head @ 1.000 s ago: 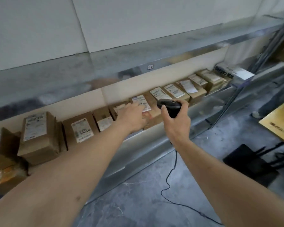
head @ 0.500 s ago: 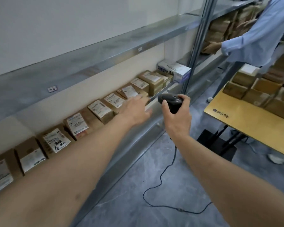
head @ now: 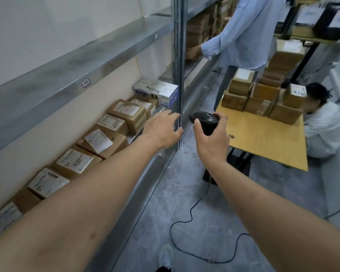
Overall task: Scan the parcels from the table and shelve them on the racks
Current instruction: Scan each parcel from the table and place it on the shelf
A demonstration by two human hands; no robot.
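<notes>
Storeroom aisle, grey floor (head: 185,203), metal rack (head: 177,61) on the left, yellow counter (head: 263,142) on the right. Parcels (head: 263,99) wait stacked at the counter's far end; others (head: 104,142) already sit in a row on the rack's low shelf. They look like small taped cardboard boxes: probably light and stiff, faces a bit slick, so best taken across two opposite sides, label up. Left hand (head: 163,130) is empty, grip spread, near the rack upright. Right hand (head: 210,138) has its grip wrapped round the corded scanner (head: 204,122). Two other people work nearby.
</notes>
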